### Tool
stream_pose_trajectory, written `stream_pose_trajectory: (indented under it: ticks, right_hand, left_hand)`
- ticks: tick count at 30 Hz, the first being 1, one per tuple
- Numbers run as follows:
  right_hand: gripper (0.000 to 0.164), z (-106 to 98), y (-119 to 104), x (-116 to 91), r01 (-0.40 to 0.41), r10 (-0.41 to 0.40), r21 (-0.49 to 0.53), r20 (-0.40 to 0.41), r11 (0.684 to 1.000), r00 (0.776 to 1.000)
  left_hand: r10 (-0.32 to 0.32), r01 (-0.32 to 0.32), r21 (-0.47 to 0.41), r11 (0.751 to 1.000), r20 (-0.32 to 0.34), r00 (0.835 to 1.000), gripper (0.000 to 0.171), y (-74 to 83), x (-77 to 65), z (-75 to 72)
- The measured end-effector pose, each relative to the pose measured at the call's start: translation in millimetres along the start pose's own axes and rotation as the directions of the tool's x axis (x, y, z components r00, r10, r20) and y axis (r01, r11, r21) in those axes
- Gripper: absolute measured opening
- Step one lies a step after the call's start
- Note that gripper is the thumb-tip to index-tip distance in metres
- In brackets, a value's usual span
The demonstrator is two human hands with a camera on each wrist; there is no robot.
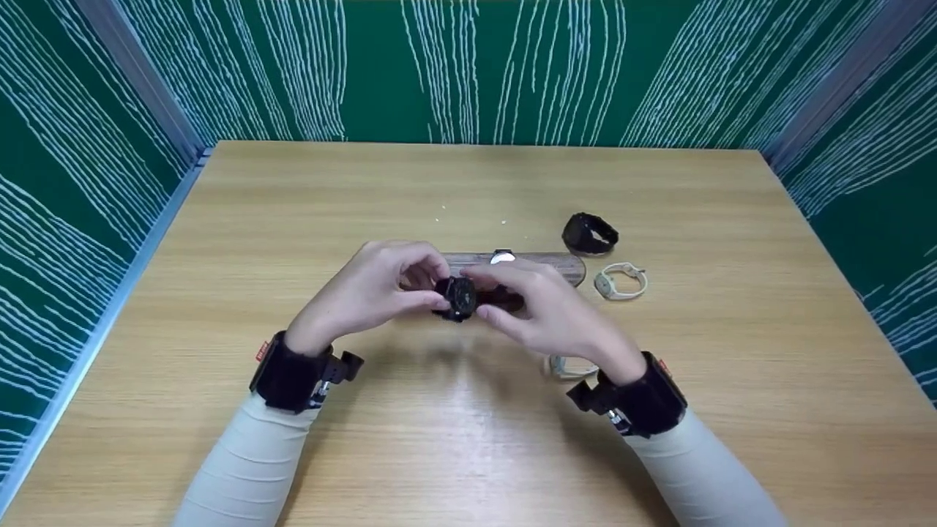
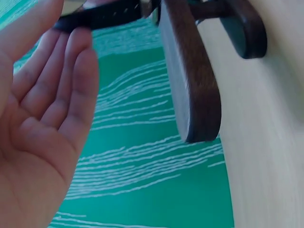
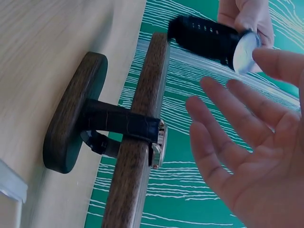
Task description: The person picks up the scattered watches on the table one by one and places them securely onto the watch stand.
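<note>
A black wristwatch (image 1: 461, 298) is pinched between the thumb and fingers of my left hand (image 1: 373, 289), in front of a dark wooden watch stand (image 1: 553, 263). Its strap hangs out to one side and its round face (image 3: 245, 52) catches light in the right wrist view. My right hand (image 1: 545, 304) is beside the watch, fingers loosely extended, thumb and fingertips close to the case. On the stand's bar sits another watch with a dark leather strap (image 3: 128, 124). The left wrist view cuts off most of the held watch.
Right of the stand, a chunky black watch (image 1: 589, 234) and a cream watch (image 1: 621, 281) lie on the wooden table (image 1: 329, 190). A pale watch (image 1: 571, 368) is partly hidden under my right wrist. Small white specks dot the table behind the stand. Green walls enclose it.
</note>
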State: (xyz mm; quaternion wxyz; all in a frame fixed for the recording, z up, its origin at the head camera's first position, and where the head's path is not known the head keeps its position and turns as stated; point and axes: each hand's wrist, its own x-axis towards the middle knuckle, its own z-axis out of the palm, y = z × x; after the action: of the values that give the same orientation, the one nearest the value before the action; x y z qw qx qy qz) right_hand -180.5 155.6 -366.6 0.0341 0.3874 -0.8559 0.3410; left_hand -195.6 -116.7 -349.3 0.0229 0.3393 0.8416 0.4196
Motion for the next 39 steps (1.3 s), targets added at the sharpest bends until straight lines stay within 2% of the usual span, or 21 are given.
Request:
stream_pose_trajectory:
  ticks: [4,10,16,23,31,39]
  right_hand:
    - [0.053,2.4,-0.2,1.0,-0.023,0.023,0.043,0.011,0.999,1.0]
    - [0.042,1.1,-0.2,2.2,-0.072,0.076,0.099,-0.032,0.992,0.997]
    - [0.027,-1.4,0.4,2.9,-0.13,0.143,0.14,-0.08,0.981,0.987]
    - [0.031,-4.8,0.7,2.3,-0.209,0.223,0.119,-0.121,0.971,0.967]
    - [0.036,-8.7,2.1,1.6,-0.182,0.201,0.143,-0.135,0.973,0.97]
    - [0.038,-10.9,4.7,0.6,-0.14,0.154,0.093,-0.162,0.986,0.975]
  left_hand:
    - [0.051,-0.051,0.007,0.999,-0.069,0.996,0.025,0.8,1.5,7.2]
    - [0.1,-0.099,0.016,0.995,-0.131,0.986,0.026,2.6,4.8,15.9]
    - [0.087,-0.086,0.015,0.996,-0.167,0.982,0.025,2.3,6.6,18.9]
    - [0.056,-0.055,0.014,0.998,-0.174,0.983,0.025,-0.7,7.0,18.2]
    - [0.052,-0.05,0.015,0.999,-0.169,0.984,0.024,-1.2,7.5,16.5]
    - [0.042,-0.038,0.024,0.999,-0.162,0.986,0.024,-3.3,7.8,17.3]
